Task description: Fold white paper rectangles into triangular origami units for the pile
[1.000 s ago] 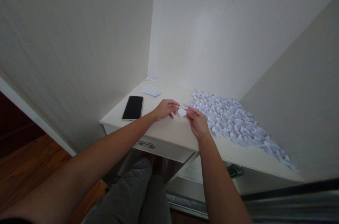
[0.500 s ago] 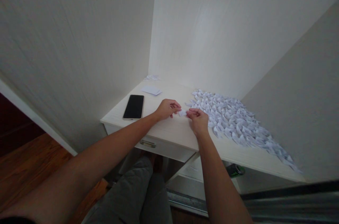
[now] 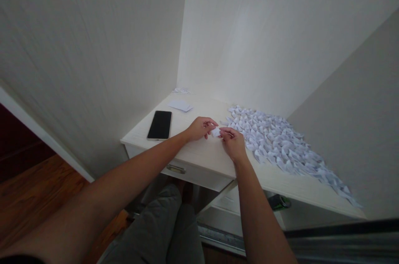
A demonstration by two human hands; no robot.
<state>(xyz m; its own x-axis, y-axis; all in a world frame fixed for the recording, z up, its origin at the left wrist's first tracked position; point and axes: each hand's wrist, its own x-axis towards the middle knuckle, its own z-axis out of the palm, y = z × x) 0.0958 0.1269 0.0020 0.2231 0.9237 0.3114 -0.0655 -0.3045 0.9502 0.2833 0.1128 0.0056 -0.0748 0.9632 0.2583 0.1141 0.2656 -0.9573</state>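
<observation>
A small piece of white folded paper (image 3: 215,132) is held between my two hands, just above the white desktop (image 3: 196,154). My left hand (image 3: 201,128) pinches its left side between thumb and fingers. On the other side, my right hand (image 3: 233,141) grips the right edge with thumb and forefinger, its remaining fingers curled. Right beside my right hand spreads a large heap of small folded paper pieces (image 3: 274,139). A thin stack of flat white paper (image 3: 180,105) lies beyond my left hand.
A black-screened phone (image 3: 160,125) lies left of my hands. More small paper bits (image 3: 181,90) sit in the back corner. Walls (image 3: 215,48) close in the desk behind and at the sides. A drawer handle (image 3: 176,169) juts from the front; a dark can (image 3: 279,202) is on the shelf below.
My left hand has shifted slightly over the paper piece, and the piece is tilted a little differently. Both hands still hold it. The whole view has moved slightly.
</observation>
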